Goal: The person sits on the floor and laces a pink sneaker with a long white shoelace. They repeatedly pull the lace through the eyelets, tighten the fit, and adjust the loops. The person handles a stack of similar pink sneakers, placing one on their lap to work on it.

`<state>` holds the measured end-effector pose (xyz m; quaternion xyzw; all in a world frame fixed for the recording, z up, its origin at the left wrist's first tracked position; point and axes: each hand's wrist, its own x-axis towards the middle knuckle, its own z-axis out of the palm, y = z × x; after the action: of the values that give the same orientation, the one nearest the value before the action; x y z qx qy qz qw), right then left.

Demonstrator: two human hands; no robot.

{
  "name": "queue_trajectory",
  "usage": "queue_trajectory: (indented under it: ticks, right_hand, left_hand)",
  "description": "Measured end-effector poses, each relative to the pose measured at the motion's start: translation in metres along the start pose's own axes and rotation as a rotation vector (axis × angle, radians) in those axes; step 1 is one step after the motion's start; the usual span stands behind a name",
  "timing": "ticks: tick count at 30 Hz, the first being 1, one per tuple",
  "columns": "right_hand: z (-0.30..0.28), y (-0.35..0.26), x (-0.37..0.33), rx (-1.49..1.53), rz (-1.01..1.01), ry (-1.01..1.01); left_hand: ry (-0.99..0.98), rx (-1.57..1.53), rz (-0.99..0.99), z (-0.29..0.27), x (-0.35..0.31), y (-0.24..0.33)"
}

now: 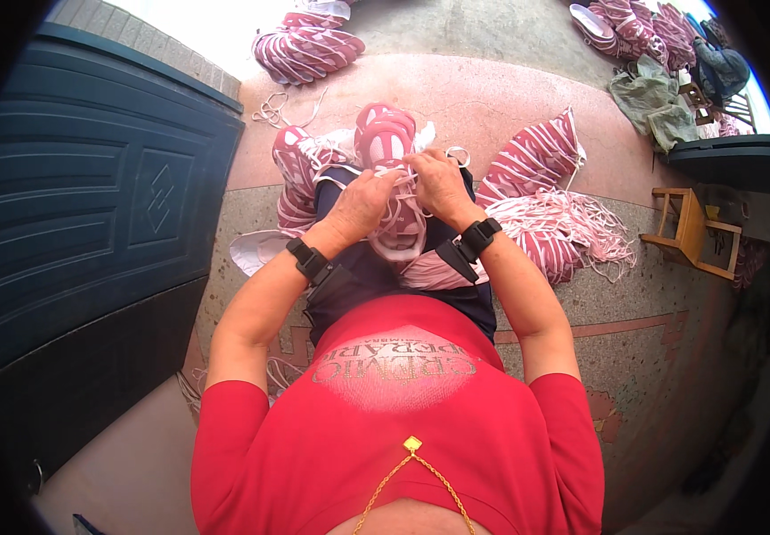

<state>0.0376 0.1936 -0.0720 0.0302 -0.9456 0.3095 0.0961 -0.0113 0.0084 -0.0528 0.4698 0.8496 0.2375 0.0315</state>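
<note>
A dark pink and white shoe upper lies across my lap, its toe end pointing away from me. Over the middle of it, where the lacing runs, both hands meet. My left hand is closed in a pinch on a pale shoelace at the left side of the lacing. From the right, my right hand pinches at the same lacing, thumb and forefinger together; the fingertips partly hide the lace. Just left of my knees rests a second upper with white laces.
Stacked pink uppers and a heap of loose pale laces lie on the floor to the right. More bundled uppers sit ahead. A dark blue door stands at left, a small wooden stool at far right.
</note>
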Motion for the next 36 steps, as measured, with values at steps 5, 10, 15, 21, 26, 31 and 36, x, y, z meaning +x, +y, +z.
queue_trajectory:
  ticks: [5, 10, 15, 21, 26, 31, 36]
  right_hand:
    - [0.001, 0.015, 0.009, -0.297, -0.233, -0.241]
    - [0.003, 0.025, 0.009, -0.522, -0.197, -0.064]
    - [0.006, 0.024, -0.001, -0.229, 0.25, -0.005]
    - [0.015, 0.004, -0.02, 0.043, 0.292, -0.088]
    - [0.009, 0.01, -0.025, 0.18, 0.283, -0.024]
    - [0.001, 0.009, -0.029, 0.205, 0.161, 0.054]
    - [0.001, -0.013, -0.04, 0.179, 0.031, -0.031]
  left_hand:
    - [-0.006, 0.24, -0.044, -0.045, -0.019, -0.023]
    - [0.223, 0.652, -0.262, -0.122, -0.076, -0.085]
    - [0.688, 0.753, -0.747, -0.186, -0.146, -0.15]
    - [1.404, -0.754, -1.159, -0.23, -0.215, -0.201]
    - [1.56, -1.399, -0.93, -0.264, -0.238, -0.242]
    - [1.148, -1.007, -1.098, -0.225, -0.186, -0.228]
    - [0.252, -0.95, -1.042, -0.102, -0.066, -0.14]
